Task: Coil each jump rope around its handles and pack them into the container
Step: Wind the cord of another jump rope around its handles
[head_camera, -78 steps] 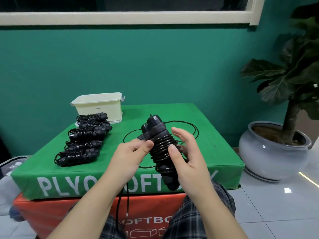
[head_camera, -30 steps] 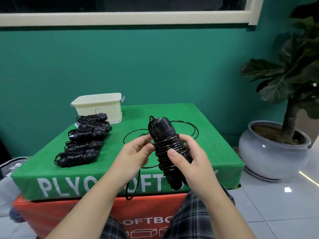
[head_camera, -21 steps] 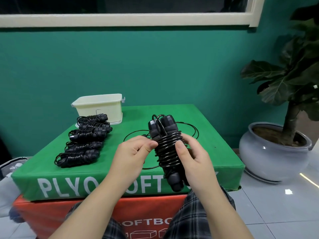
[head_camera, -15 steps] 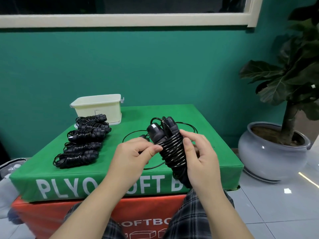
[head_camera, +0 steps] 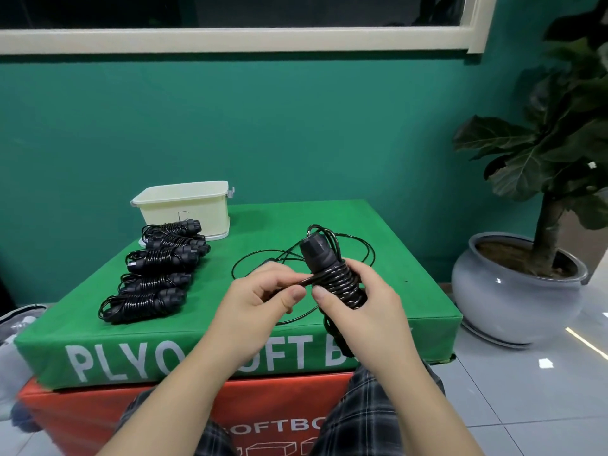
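My right hand grips a black jump rope bundle, its two handles held together with cord wound round them. My left hand pinches the loose end of the cord right beside the coil. Another uncoiled jump rope lies in loops on the green box behind my hands. Several coiled jump ropes lie in a row on the left of the box. The cream container stands at the back left, its inside hidden.
The green soft box sits on an orange one, against a teal wall. A potted plant in a grey pot stands on the tiled floor at the right. A bag lies at the left edge.
The hanging cord has been wound up onto the handles. The bundle turned and tilted in my right hand, and my left hand now pinches the last short length at the coil.
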Available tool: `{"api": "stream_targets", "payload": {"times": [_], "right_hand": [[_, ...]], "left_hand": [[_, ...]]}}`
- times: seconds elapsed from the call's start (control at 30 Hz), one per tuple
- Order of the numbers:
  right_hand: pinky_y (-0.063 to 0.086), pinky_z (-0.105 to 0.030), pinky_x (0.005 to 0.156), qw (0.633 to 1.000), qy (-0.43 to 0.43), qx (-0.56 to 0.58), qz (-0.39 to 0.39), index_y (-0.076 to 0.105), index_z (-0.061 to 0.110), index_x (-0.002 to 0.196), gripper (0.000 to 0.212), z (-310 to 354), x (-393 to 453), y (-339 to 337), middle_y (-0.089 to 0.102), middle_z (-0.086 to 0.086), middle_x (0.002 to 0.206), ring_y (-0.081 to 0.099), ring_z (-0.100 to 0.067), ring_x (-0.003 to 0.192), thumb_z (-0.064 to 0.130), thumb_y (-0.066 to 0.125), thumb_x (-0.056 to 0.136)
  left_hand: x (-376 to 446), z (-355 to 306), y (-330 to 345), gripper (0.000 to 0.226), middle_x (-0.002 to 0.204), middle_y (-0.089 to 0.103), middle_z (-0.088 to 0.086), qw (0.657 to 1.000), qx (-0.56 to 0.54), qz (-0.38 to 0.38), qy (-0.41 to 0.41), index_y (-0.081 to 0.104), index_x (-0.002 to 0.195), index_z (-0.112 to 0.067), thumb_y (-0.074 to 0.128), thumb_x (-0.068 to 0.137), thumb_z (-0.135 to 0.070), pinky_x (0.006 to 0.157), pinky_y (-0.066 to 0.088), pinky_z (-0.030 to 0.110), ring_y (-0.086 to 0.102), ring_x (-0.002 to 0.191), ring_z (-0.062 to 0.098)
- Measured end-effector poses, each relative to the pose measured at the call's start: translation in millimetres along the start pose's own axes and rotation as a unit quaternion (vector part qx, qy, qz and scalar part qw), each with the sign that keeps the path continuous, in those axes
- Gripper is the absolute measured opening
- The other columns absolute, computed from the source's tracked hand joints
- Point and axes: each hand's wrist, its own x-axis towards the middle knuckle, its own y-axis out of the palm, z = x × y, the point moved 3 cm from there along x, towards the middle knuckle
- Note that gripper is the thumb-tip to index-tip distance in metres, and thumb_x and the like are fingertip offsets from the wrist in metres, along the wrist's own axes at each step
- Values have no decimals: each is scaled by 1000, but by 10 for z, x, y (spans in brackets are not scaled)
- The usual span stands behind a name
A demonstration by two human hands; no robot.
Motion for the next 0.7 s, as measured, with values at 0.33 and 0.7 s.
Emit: {"api": "stream_targets", "payload": {"times": [0.33,0.7], "right_hand": [[56,-35,76,988,-36,124,82,60,31,106,41,19,-41,49,69,8,94,66,-10,83,54,61,72],[38,-8,90,989,-136,22,-50,55,48,118,29,7,29,-4,58,24,115,53,2,111,32,46,95]], "left_hand": [[45,121,64,50,68,62,-16,992,-53,39,-108,59,103,-22,65,66,-55,54,39,12,46,52,-2],[14,2,13,35,67,59,2,983,172,42,-58,66,83,-14,52,91,-46,64,44,27,53,63,9]]}}
